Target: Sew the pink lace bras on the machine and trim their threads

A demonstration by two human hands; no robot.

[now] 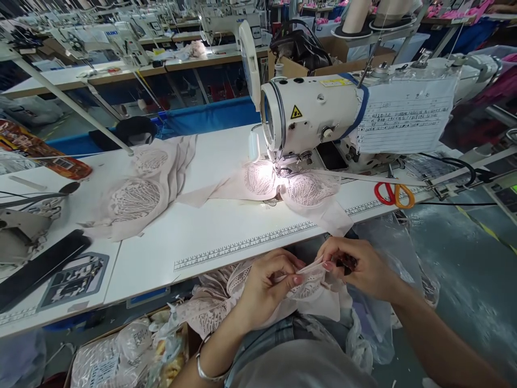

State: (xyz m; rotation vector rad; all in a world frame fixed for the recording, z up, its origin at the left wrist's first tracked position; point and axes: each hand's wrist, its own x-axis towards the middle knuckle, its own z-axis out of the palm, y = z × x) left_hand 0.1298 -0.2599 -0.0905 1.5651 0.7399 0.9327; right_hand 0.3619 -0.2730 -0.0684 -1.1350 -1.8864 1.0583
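In my lap, below the table's front edge, lies a pale pink lace bra piece (309, 285). My left hand (270, 280) pinches its upper edge between thumb and fingers. Close beside it, my right hand (351, 264) grips the same edge, its fingertips pressed together. More lace pieces (214, 302) are bunched to the left of my left hand. Ahead on the table, another lace bra piece (309, 188) lies under the lit needle area of the white sewing machine (315, 113). Neither hand touches that one.
Stacked lace cups (137, 199) lie on the table's left side. Red and orange scissors (393, 195) sit at the right edge near a strip of tape. A bottle (44, 151) lies far left. A box of wrapped rolls (121, 355) stands below left.
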